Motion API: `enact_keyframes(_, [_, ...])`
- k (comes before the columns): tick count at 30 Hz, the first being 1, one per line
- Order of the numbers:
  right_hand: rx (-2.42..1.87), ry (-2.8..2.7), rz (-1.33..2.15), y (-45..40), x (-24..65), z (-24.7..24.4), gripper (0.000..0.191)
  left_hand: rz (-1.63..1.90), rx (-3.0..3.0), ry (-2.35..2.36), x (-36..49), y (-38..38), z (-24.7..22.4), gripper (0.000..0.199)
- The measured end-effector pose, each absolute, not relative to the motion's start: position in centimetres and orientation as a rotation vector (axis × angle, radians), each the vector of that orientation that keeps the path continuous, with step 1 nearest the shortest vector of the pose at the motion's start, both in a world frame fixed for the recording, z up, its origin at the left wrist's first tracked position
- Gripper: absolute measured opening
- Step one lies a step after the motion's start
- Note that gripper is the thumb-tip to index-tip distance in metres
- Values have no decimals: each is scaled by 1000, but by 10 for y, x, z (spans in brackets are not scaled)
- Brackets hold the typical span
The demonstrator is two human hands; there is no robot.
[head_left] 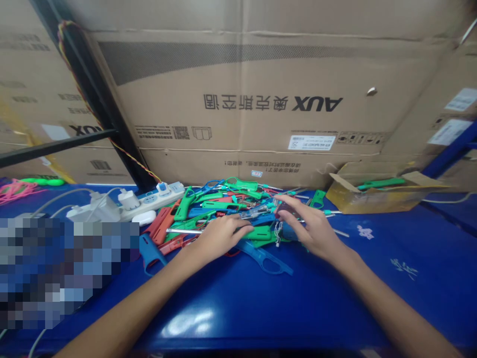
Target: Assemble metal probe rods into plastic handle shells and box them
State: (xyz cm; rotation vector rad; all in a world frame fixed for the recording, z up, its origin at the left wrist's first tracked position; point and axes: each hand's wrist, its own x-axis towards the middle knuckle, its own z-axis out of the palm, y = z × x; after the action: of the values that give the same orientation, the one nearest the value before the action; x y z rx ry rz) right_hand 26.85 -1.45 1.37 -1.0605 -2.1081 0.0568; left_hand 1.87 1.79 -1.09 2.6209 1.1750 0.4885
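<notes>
A loose heap of plastic lighter casings in green, blue and red, with thin metal tubes among them, lies on the blue table. My left hand (225,233) rests palm down over the heap's near edge, thumb and forefinger apart; its other fingertips are hidden. Nothing shows in its grasp. My right hand (311,226) is over the heap's right part, thumb and forefinger bent round a small dark reddish piece I cannot make out. Between the hands lie a clear plastic piece (259,211) and a green casing (259,232). A blue casing (266,259) sticks out toward me.
A small open carton (376,201) with a green casing inside stands at right. Left are a white power strip (152,200) with plugs and a white oval case (143,218). A large cardboard sheet (261,74) forms the back. The blue table (238,308) extends toward me.
</notes>
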Motion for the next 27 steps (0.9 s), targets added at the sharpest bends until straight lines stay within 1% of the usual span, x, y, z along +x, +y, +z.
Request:
enact_keyframes(5, [-1064, -2112, 95, -16, 268, 14, 41, 479, 2631, 1179, 19, 18, -11, 37])
enact_keyframes(14, [-1050, -2105, 67, -13, 269, 12, 37, 490, 2613, 1168, 19, 18, -12, 37])
enact_keyframes(22, [-1004, -2095, 11, -13, 267, 11, 39, 498, 2604, 1164, 19, 18, -12, 37])
enact_keyframes(27, [-1019, -2084, 50, -12, 269, 12, 42, 490, 2611, 1169, 19, 18, -12, 37])
